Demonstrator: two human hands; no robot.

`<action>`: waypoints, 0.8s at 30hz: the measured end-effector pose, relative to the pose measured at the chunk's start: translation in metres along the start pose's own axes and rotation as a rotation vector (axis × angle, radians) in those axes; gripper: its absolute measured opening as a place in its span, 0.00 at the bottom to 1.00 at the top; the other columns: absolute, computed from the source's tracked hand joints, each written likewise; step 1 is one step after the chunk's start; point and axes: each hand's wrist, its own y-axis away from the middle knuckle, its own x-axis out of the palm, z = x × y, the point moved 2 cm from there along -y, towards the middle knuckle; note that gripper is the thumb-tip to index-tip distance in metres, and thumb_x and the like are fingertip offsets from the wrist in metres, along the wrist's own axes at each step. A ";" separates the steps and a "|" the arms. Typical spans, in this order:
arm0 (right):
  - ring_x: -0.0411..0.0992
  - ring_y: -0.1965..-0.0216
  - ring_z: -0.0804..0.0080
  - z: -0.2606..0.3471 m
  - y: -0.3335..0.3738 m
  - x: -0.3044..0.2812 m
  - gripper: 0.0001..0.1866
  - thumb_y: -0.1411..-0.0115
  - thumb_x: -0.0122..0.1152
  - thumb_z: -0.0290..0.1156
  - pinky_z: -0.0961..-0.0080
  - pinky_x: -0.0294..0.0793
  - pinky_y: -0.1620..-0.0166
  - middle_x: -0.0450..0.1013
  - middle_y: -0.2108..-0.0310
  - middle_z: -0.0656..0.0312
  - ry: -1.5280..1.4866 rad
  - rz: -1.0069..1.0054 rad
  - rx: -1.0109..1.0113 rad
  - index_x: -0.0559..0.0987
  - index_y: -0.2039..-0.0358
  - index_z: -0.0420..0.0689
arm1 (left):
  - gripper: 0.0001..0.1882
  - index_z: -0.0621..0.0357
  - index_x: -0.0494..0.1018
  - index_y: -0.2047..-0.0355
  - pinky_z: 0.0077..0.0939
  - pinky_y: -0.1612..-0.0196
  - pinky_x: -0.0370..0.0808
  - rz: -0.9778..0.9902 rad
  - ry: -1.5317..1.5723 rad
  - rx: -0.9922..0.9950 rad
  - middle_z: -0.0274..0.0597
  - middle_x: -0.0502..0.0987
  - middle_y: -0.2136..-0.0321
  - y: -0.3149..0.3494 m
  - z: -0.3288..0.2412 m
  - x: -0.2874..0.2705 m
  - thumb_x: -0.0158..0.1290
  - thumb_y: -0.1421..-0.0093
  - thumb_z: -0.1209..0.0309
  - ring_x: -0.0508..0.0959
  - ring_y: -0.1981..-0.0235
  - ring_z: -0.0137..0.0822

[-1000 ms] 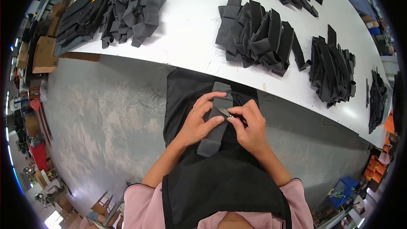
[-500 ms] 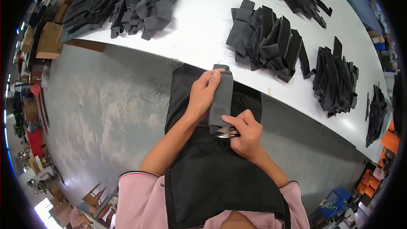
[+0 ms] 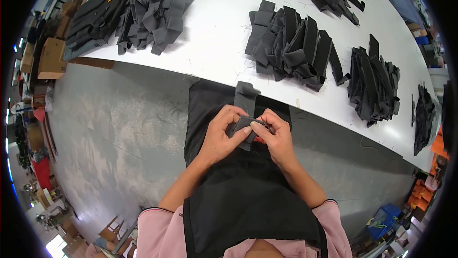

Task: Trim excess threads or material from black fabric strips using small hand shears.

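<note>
A dark grey fabric strip [image 3: 246,96] hangs between my hands over the black apron, its far end near the table edge. My left hand [image 3: 222,134] is closed on the folded near part of the strip, thumb on top. My right hand [image 3: 277,138] pinches the same fold at its right edge, thumb and fingertips together. Beside the right fingers a red-orange bit of the thread snips [image 3: 259,139] shows; the rest of the tool is mostly hidden by that hand. Both thumbs nearly meet on the fold.
The white table [image 3: 210,43] slants across ahead of me. On it lie piles of dark strips [image 3: 291,43], another pile [image 3: 155,19], a bundle at the right [image 3: 373,86] and stacked black fabric pieces [image 3: 98,21]. A cardboard box [image 3: 52,57] stands left; a blue crate [image 3: 381,221] stands lower right.
The strip, stretched out flat before, is now folded at its near part. My left hand has drawn nearer to me, and my right has moved up to the fold. The snips' blades no longer show.
</note>
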 end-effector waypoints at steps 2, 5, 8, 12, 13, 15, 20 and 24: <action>0.60 0.77 0.86 0.001 0.000 0.000 0.06 0.45 0.60 0.23 0.87 0.64 0.74 0.59 0.74 0.68 0.032 -0.023 -0.016 0.71 0.73 0.38 | 0.12 0.63 0.65 0.77 0.23 0.69 0.65 -0.006 -0.024 0.029 0.42 0.70 0.69 0.002 0.000 0.001 0.58 0.50 0.71 0.69 0.70 0.32; 0.63 0.75 0.81 0.010 0.008 0.000 0.11 0.49 0.63 0.22 0.87 0.65 0.73 0.61 0.69 0.64 0.199 -0.244 -0.177 0.73 0.65 0.39 | 0.13 0.64 0.64 0.78 0.26 0.73 0.63 -0.073 -0.069 -0.092 0.41 0.65 0.78 0.003 -0.002 0.004 0.58 0.49 0.72 0.67 0.76 0.34; 0.66 0.73 0.77 0.023 0.019 -0.004 0.15 0.51 0.64 0.21 0.84 0.68 0.72 0.63 0.67 0.61 0.451 -0.294 -0.325 0.74 0.62 0.41 | 0.14 0.64 0.63 0.78 0.29 0.75 0.62 -0.185 -0.209 -0.043 0.42 0.62 0.81 0.003 -0.007 0.003 0.58 0.50 0.73 0.65 0.78 0.38; 0.69 0.73 0.72 0.022 0.019 -0.004 0.13 0.51 0.63 0.21 0.80 0.71 0.71 0.63 0.67 0.60 0.545 -0.246 -0.348 0.74 0.63 0.41 | 0.13 0.63 0.62 0.78 0.31 0.74 0.62 -0.228 -0.310 0.038 0.44 0.62 0.80 0.002 -0.016 0.008 0.58 0.51 0.74 0.64 0.77 0.41; 0.69 0.72 0.72 0.021 0.017 -0.002 0.13 0.51 0.63 0.21 0.80 0.71 0.71 0.64 0.68 0.59 0.538 -0.228 -0.341 0.74 0.63 0.40 | 0.13 0.63 0.63 0.78 0.32 0.74 0.62 -0.235 -0.345 0.093 0.43 0.62 0.80 0.002 -0.017 0.009 0.58 0.51 0.74 0.64 0.77 0.41; 0.70 0.72 0.72 0.023 0.016 0.000 0.13 0.51 0.63 0.21 0.78 0.72 0.72 0.64 0.69 0.60 0.535 -0.232 -0.359 0.74 0.64 0.41 | 0.13 0.63 0.63 0.78 0.32 0.74 0.63 -0.222 -0.337 0.094 0.43 0.62 0.80 0.002 -0.017 0.011 0.58 0.51 0.74 0.64 0.77 0.42; 0.69 0.78 0.70 0.025 0.014 0.009 0.12 0.52 0.64 0.22 0.77 0.69 0.76 0.64 0.73 0.60 0.638 -0.284 -0.486 0.75 0.65 0.41 | 0.12 0.63 0.63 0.77 0.33 0.73 0.63 -0.199 -0.302 0.059 0.43 0.63 0.79 0.004 -0.016 0.013 0.58 0.52 0.75 0.65 0.76 0.43; 0.67 0.76 0.70 0.019 0.017 0.011 0.12 0.52 0.64 0.20 0.77 0.69 0.73 0.65 0.74 0.58 0.732 -0.296 -0.502 0.76 0.66 0.40 | 0.12 0.63 0.63 0.77 0.33 0.74 0.63 -0.206 -0.308 0.064 0.43 0.63 0.79 0.005 -0.016 0.013 0.57 0.51 0.75 0.65 0.76 0.42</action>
